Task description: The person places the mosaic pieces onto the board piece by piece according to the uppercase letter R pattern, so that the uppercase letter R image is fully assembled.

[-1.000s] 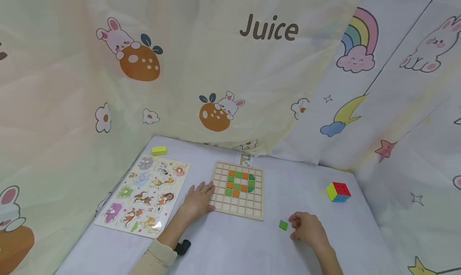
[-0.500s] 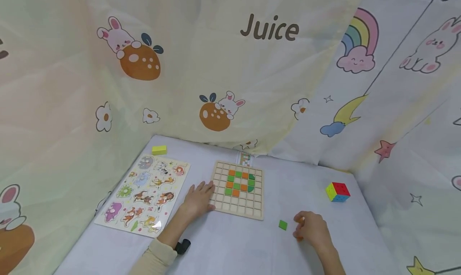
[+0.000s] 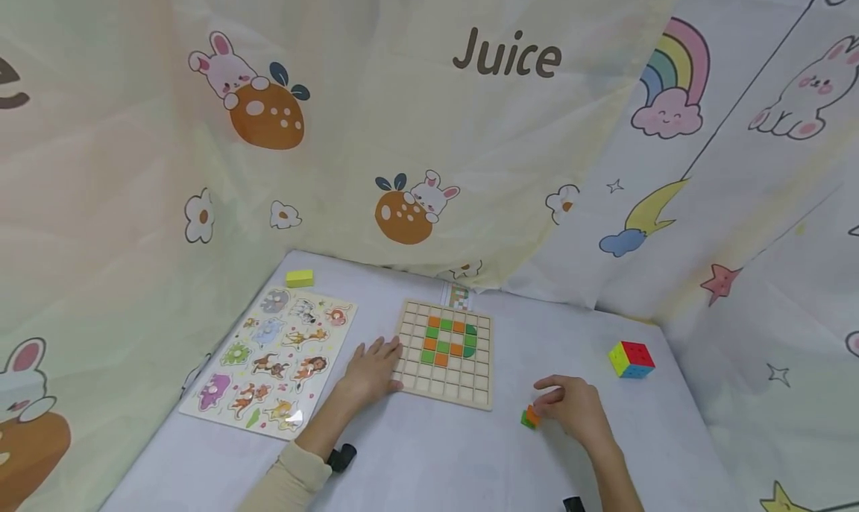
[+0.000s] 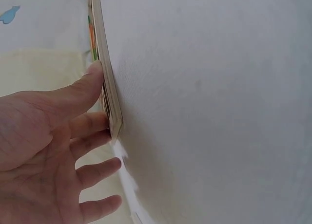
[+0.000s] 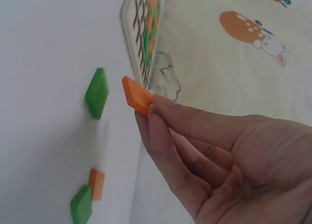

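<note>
My right hand [image 3: 576,408] pinches an orange square tile [image 5: 136,95] between thumb and fingertips, raised off the table. In the head view the tile overlaps a green square tile [image 5: 97,93] lying on the white cloth. Another orange tile [image 5: 97,185] and another green tile [image 5: 81,206] show lower in the right wrist view. My left hand [image 3: 367,370] rests at the left edge of a wooden grid board [image 3: 436,390], its thumb against the side and its fingers extended. Orange and green tiles [image 3: 441,359] sit in the board's cells, some darker green ones with rounded corners.
A small pattern card [image 3: 458,296] lies behind the board. To the left is an animal puzzle board [image 3: 268,363], with a yellow block [image 3: 299,279] behind it. A colourful puzzle cube [image 3: 631,360] stands at the right. A printed curtain [image 3: 335,124] closes the back.
My right hand first moved slightly right and took hold of an orange tile. It has since come back left, bringing the tile over the green one. The left hand stays at the board.
</note>
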